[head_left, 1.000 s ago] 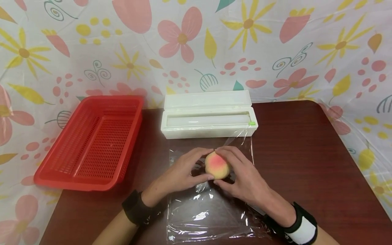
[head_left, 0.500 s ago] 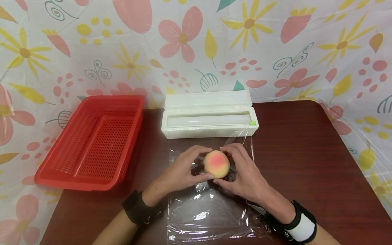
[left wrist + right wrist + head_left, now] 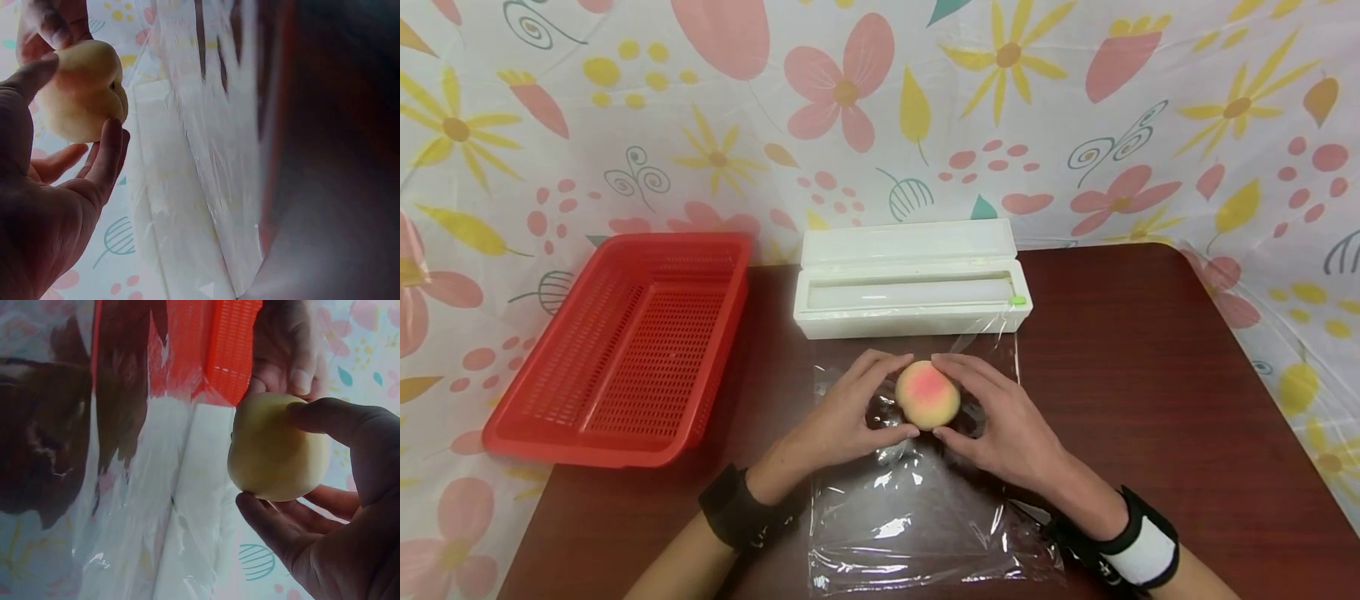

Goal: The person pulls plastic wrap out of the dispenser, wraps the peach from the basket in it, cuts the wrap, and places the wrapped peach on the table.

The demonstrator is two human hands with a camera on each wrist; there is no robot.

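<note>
- Cradling the peach [image 3: 928,395] from one side, the left hand [image 3: 850,412] curls its thumb and fingertips against the skin, as we see in its wrist view.
- Opposite, the right hand [image 3: 1007,417] grips the same fruit, thumb on the near side and fingers on the far side; we find both hands clamped on it.
- Between the hands, we place the peach over the clear film [image 3: 910,517]; judging by the wrist views, it is held up, apart from the sheet.
- Below, we see the film spread glossy and creased on the dark worktop [image 3: 1112,367], reaching toward the white box [image 3: 910,323].
- Inside the box we make out a roll [image 3: 910,293], with a green tab [image 3: 1018,301] at the right and the lid [image 3: 910,242] raised behind.
- Farther left, well apart from the hands, we see a red basket [image 3: 587,456].
- By our judgement, the film is already drawn out and laid flat. Left undone: the peach is bare, with no film folded round it, and the sheet does not look cut from the roll.
</note>
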